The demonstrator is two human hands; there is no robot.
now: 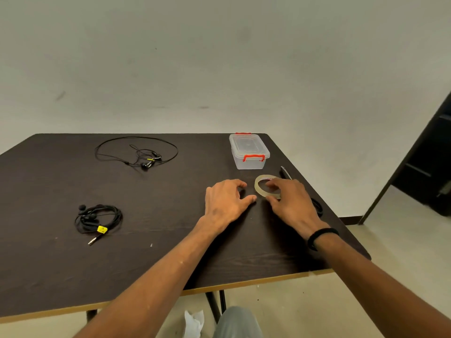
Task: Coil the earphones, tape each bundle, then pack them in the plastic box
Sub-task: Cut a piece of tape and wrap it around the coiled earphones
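Tape roll flat, hole up | right hand gripping rim

Light is even and soft, slightly dim with a greenish cast. Faint shadows under my hands on the table. No glare. Wide-angle bend at the edges; forearms near the frame's bottom slightly soft.

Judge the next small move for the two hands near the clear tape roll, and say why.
Probably the right hand should lift the clear tape roll so the left hand can find its free end. The right fingers already rest on the roll, while the left hand is beside it, holding nothing. The coiled black earphone bundle with the yellow tag shows no tape I can make out.
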